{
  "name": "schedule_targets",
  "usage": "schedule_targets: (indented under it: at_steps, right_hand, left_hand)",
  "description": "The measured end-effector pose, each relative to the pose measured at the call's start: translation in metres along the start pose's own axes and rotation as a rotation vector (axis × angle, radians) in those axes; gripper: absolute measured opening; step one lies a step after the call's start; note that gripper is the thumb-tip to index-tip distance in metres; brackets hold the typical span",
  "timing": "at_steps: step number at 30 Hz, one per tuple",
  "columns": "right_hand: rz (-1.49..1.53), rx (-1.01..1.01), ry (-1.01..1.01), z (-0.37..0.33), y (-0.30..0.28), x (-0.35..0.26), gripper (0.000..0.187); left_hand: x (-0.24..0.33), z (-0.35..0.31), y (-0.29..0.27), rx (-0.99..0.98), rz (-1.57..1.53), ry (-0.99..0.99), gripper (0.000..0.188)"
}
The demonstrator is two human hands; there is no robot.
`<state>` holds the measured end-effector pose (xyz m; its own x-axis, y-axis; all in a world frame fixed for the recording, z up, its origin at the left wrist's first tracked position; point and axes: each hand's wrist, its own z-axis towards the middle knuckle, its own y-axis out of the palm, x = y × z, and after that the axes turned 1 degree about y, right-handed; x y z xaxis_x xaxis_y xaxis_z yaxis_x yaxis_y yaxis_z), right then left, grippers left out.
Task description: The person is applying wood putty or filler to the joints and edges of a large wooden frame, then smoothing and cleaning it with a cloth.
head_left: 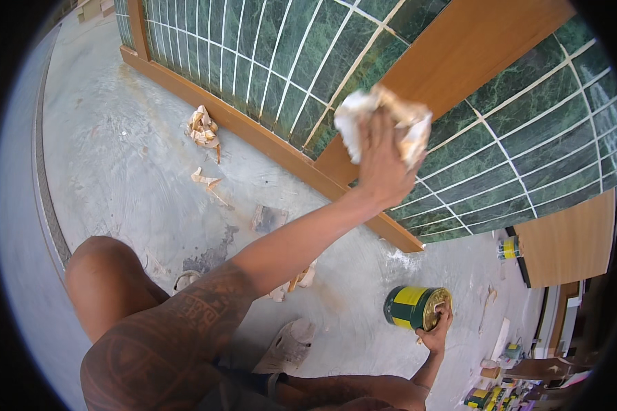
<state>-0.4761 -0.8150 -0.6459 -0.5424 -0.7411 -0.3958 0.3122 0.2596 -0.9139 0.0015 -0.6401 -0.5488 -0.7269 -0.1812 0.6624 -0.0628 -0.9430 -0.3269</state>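
Note:
My left hand [379,161] reaches up and presses a crumpled white rag [413,123], stained orange-brown, against a wide brown wooden board [476,51]. The hand and rag are slightly blurred. Green marbled tiles [267,65] with pale joints flank the board on both sides. Lower right, my right hand [437,332] grips a dark green and yellow paint can [408,305] at its open end. The can looks tilted, with tan residue about its rim; its contents are hard to make out.
A brown wooden rail [253,142] edges the tiles along the grey floor [116,171]. Crumpled stained rags [202,127] and scraps [206,179] lie left. At right are another can [509,248], a light wooden panel [572,240] and several cans [478,397]. My bent knee [110,274] is near left.

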Motion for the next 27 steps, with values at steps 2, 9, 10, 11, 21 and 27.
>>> schedule_targets:
  at_steps: [2, 9, 10, 11, 21, 27]
  right_hand:
    - [0.016, 0.008, 0.034, 0.002, -0.001, -0.004, 0.081]
    - [-0.029, 0.015, -0.013, 0.004, -0.003, -0.01, 0.08]
    - [0.024, 0.017, 0.004, 0.0, -0.004, -0.011, 0.079]
    - [0.078, 0.018, 0.023, -0.002, -0.003, -0.012, 0.078]
    - [0.033, 0.031, 0.042, -0.002, -0.002, -0.005, 0.079]
    - [0.076, 0.031, -0.005, 0.003, 0.003, -0.003, 0.079]
  left_hand:
    - [0.016, 0.036, -0.015, 0.171, 0.017, 0.126, 0.07]
    - [-0.022, 0.002, -0.005, 0.103, 0.093, 0.155, 0.069]
    - [-0.01, 0.016, -0.012, 0.116, 0.061, 0.173, 0.07]
    - [-0.001, 0.031, -0.02, 0.144, 0.072, 0.216, 0.068]
    - [-0.007, 0.049, -0.029, 0.216, 0.122, 0.314, 0.061]
    - [-0.055, -0.008, -0.011, 0.033, 0.27, 0.203, 0.066]
